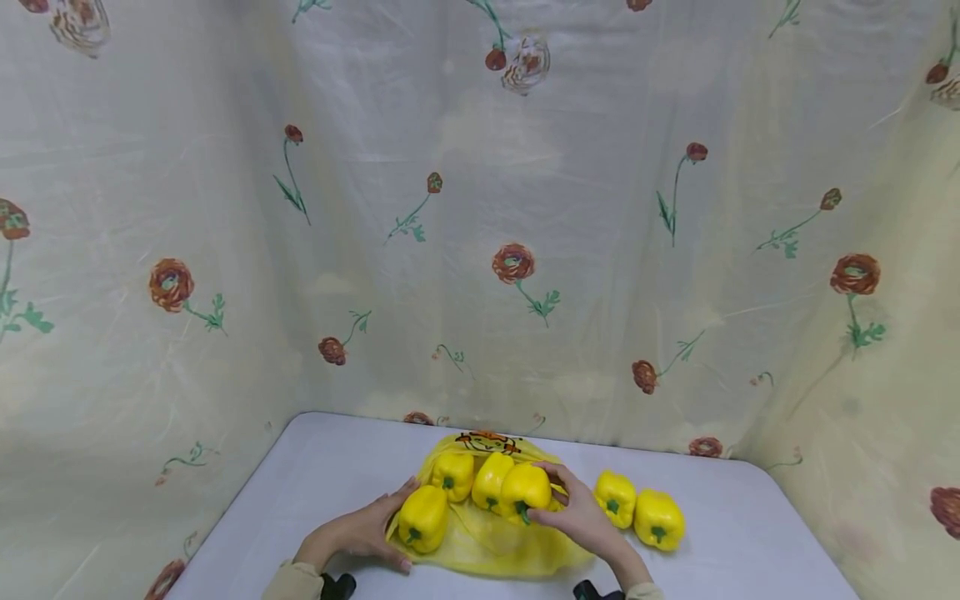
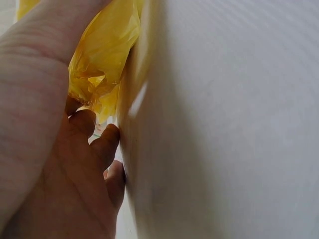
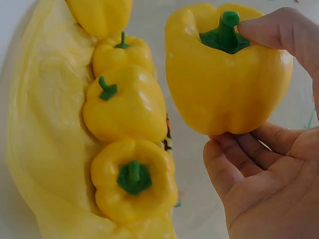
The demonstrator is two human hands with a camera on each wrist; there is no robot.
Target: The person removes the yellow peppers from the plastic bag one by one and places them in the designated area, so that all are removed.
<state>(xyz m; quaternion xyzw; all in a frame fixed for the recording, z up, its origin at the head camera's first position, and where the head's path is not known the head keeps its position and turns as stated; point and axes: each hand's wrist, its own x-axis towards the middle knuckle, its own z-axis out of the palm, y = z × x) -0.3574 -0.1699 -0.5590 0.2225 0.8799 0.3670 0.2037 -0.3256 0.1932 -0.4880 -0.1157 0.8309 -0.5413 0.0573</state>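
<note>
Above a yellow plastic bag (image 1: 495, 557) lying on the table, my right hand (image 1: 573, 508) holds a yellow bell pepper (image 3: 227, 84), its thumb beside the green stem and its fingers beneath. More yellow bell peppers (image 3: 124, 102) sit in a row on the bag, under and beside the held one. My left hand (image 1: 367, 529) is spread along the bag's left edge, next to the leftmost pepper (image 1: 422, 518). In the left wrist view, the fingers (image 2: 104, 144) lie near the crumpled bag; part of the contact is hidden.
Two more yellow bell peppers (image 1: 658, 519) rest on the white table (image 1: 735, 550), right of my right hand. Flower-patterned curtain (image 1: 480, 333) hangs behind the table and on both sides.
</note>
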